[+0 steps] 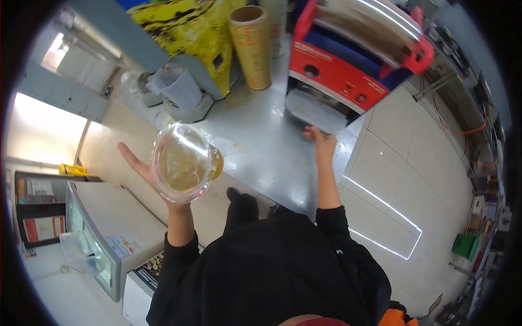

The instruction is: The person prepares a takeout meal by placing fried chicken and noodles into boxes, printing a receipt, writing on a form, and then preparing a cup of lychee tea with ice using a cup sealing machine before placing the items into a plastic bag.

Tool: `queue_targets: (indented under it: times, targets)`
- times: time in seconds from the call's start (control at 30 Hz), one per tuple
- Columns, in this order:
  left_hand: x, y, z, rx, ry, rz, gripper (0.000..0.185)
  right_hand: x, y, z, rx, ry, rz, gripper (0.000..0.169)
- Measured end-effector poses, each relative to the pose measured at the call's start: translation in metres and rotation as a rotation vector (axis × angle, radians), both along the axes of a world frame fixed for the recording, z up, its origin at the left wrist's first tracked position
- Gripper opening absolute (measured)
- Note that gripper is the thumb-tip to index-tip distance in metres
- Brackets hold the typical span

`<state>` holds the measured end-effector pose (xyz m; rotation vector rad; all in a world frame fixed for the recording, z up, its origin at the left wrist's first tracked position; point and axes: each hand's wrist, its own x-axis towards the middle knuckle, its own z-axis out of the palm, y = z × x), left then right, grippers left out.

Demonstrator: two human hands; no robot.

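Note:
My left hand (149, 173) supports a clear plastic cup (182, 165) with a film-like top and yellowish contents; its thumb is spread and the cup hides most of the palm. A yellowish round thing (217, 163) shows just behind the cup's right side; I cannot tell whether it belongs to the cup. At the front of a red and blue cup sealing machine (332, 77), my right hand (322, 136) has curled fingers at the lower edge of a translucent tray-like part (316, 111). Whether the fingers grip that part cannot be seen clearly.
On the metal table (265, 150) stand a yellow film roll (252, 49), a yellow bag (191, 32) and a grey device with a translucent jug (181, 87). A glass-topped chest freezer (118, 220) is at the left. Shelving (485, 179) lines the right side beyond the tiled floor.

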<state>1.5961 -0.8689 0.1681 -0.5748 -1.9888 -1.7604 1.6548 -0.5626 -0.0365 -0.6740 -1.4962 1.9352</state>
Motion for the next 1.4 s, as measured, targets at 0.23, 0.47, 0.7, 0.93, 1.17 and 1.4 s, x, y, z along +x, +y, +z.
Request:
queue_targets:
  times: [0.23,0.47,0.7,0.93,1.17,1.4]
  targets:
    - [-0.016,-0.151,-0.021,0.005,-0.079,0.141,0.148,-0.034,0.043,-0.009,0.107,-0.269,-0.16,0.053]
    - [-0.09,-0.301,-0.031,0.02,-0.065,-0.031,0.151,-0.121,-0.146,0.031,-0.1,-0.457,0.521,0.042]
    - [-0.227,-0.399,-0.055,-0.243,0.097,-0.033,0.146,-0.295,-0.549,0.031,-1.199,-0.229,1.358,0.053]
    - [-0.377,-0.553,-0.107,0.307,-0.186,-0.194,0.136,-0.518,-0.683,0.11,-0.577,0.118,1.276,0.042]
    - [-0.576,-0.672,-0.099,1.388,-0.746,-0.273,0.083,-0.725,-0.817,0.196,0.772,0.551,1.371,0.049]
    - [-0.812,-0.742,-0.133,0.514,-0.632,-0.144,0.066,-0.948,-0.896,0.107,-0.488,0.014,1.3,0.039]
